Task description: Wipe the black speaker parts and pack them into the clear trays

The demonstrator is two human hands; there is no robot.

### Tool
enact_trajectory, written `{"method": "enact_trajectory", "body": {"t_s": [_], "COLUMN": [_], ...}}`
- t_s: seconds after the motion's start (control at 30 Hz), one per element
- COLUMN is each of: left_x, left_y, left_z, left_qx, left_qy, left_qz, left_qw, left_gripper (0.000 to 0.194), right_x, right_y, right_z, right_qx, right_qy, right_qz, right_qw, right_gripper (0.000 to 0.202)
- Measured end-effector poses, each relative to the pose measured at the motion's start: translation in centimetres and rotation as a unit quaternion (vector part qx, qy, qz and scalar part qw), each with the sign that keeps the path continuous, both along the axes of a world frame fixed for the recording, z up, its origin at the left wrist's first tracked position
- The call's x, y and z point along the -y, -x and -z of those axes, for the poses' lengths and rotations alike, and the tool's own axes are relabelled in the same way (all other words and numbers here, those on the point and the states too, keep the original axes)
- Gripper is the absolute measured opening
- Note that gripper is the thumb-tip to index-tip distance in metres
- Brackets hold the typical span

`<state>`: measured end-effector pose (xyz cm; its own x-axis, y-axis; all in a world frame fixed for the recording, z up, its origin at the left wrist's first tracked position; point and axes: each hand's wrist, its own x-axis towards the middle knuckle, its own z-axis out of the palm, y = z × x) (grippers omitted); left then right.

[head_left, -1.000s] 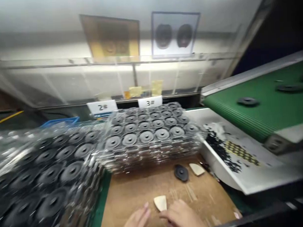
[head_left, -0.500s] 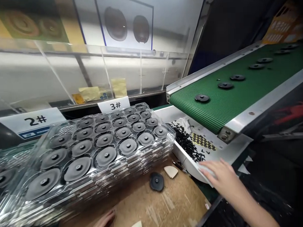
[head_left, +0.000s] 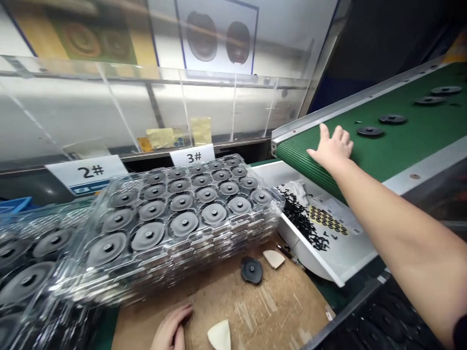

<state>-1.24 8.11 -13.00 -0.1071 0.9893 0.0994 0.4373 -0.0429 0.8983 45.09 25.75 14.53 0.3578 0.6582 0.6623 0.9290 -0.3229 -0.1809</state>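
My right hand reaches over the lower end of the green conveyor belt, fingers spread. The dark disc that lay at the belt's end is not visible; the hand covers that spot, so a hold on it cannot be made out. My left hand rests on the brown board at the bottom, fingers together and curled, their grip hidden. Beside it lies a cream wedge-shaped piece. Farther right on the board are one dark disc and a second cream piece.
Stacked clear trays of grey discs stand left of the board, with more trays at far left. A white bin holds small black parts and a yellow sticker sheet. Dark discs sit in a black tray at lower right.
My right hand has moved up from the white bin's edge to the conveyor belt. The view has shifted, and more of my left hand shows.
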Motion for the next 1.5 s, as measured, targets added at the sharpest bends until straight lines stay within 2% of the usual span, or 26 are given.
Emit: {"method": "enact_trajectory", "body": {"t_s": [0.13, 0.23, 0.3, 0.37, 0.4, 0.47, 0.5, 0.53, 0.57, 0.6, 0.63, 0.67, 0.7, 0.73, 0.83, 0.9, 0.97, 1.03, 1.13, 1.23, 1.3, 1.4, 1.5], "left_x": [0.2, 0.1, 0.3, 0.7, 1.0, 1.8, 2.2, 2.6, 2.9, 3.2, 3.4, 3.6, 3.7, 3.7, 3.4, 3.1, 2.9, 2.9, 3.3, 3.9, 4.4, 5.6, 7.1], "left_y": [0.2, 0.2, 0.0, -0.7, -1.3, -3.0, -4.0, -4.9, -5.9, -6.7, -7.3, -7.8, -8.1, -8.2, -8.0, -7.8, -7.9, -8.2, -8.5, -8.0, -7.0, -5.0, -3.4], "left_z": [-0.8, -1.2, -1.6, -2.4, -3.0, -4.4, -5.2, -6.0, -6.8, -7.5, -8.1, -8.6, -9.0, -9.3, -9.7, -9.8, -9.8, -9.6, -9.3, -9.2, -9.0, -8.2, -7.0], "left_qx": [0.037, 0.087, 0.131, 0.187, 0.220, 0.299, 0.354, 0.427, 0.549, 0.630, 0.681, 0.719, 0.737, 0.750, 0.776, 0.796, 0.807, 0.798, 0.781, 0.769, 0.752, 0.709, 0.690], "left_qy": [0.033, 0.054, 0.075, 0.107, 0.124, 0.156, 0.172, 0.195, 0.242, 0.278, 0.296, 0.303, 0.307, 0.313, 0.352, 0.344, 0.306, 0.277, 0.271, 0.266, 0.279, 0.346, 0.379], "left_qz": [-0.003, -0.018, -0.032, -0.046, -0.049, -0.043, -0.026, 0.002, 0.056, 0.111, 0.143, 0.156, 0.156, 0.146, 0.120, 0.123, 0.146, 0.171, 0.162, 0.142, 0.168, 0.242, 0.265], "left_qw": [0.999, 0.995, 0.988, 0.975, 0.966, 0.940, 0.919, 0.883, 0.798, 0.717, 0.654, 0.606, 0.581, 0.565, 0.509, 0.482, 0.484, 0.507, 0.539, 0.564, 0.573, 0.565, 0.557], "left_gripper": [0.022, 0.019, 0.017, 0.019, 0.022, 0.032, 0.038, 0.045, 0.049, 0.050, 0.050, 0.048, 0.047, 0.048, 0.054, 0.052, 0.047, 0.044, 0.045, 0.046, 0.047, 0.058, 0.063], "right_x": [-1.0, -0.7, 0.7, 3.3, 5.0, 8.9, 10.8, 12.5, 14.0, 15.3, 16.2, 16.8, 17.3, 17.7, 18.9, 20.0, 21.0, 21.6, 21.6, 21.2, 21.1, 21.3, 21.7], "right_y": [-0.4, 1.4, 3.7, 7.0, 9.0, 13.2, 15.4, 17.5, 19.5, 21.2, 22.5, 23.5, 24.2, 24.5, 24.3, 23.8, 23.7, 23.9, 24.3, 24.3, 24.1, 23.9, 24.3], "right_z": [0.4, -0.5, -1.2, -1.4, -1.4, -0.7, -0.2, 0.6, 1.4, 2.5, 3.7, 5.1, 6.7, 8.3, 13.1, 15.5, 16.8, 17.2, 16.7, 16.2, 16.2, 16.6, 16.8], "right_qx": [-0.061, -0.071, -0.068, -0.064, -0.060, -0.045, -0.033, -0.022, -0.016, -0.006, 0.004, 0.012, 0.021, 0.029, 0.031, 0.001, -0.045, -0.081, -0.089, -0.090, -0.110, -0.156, -0.214], "right_qy": [-0.014, -0.041, -0.045, -0.003, 0.037, 0.135, 0.175, 0.218, 0.246, 0.273, 0.297, 0.310, 0.317, 0.312, 0.265, 0.245, 0.237, 0.222, 0.185, 0.170, 0.173, 0.209, 0.267], "right_qz": [0.009, -0.038, -0.108, -0.211, -0.274, -0.393, -0.455, -0.527, -0.582, -0.629, -0.664, -0.683, -0.689, -0.683, -0.622, -0.572, -0.526, -0.494, -0.497, -0.539, -0.572, -0.604, -0.617], "right_qw": [0.998, 0.996, 0.991, 0.975, 0.959, 0.908, 0.873, 0.821, 0.775, 0.728, 0.686, 0.661, 0.652, 0.660, 0.736, 0.783, 0.816, 0.837, 0.843, 0.820, 0.794, 0.753, 0.709], "right_gripper": [0.044, 0.043, 0.053, 0.062, 0.060, 0.056, 0.062, 0.067, 0.070, 0.068, 0.063, 0.059, 0.056, 0.056, 0.068, 0.083, 0.094, 0.092, 0.082, 0.079, 0.081, 0.083, 0.083]}}
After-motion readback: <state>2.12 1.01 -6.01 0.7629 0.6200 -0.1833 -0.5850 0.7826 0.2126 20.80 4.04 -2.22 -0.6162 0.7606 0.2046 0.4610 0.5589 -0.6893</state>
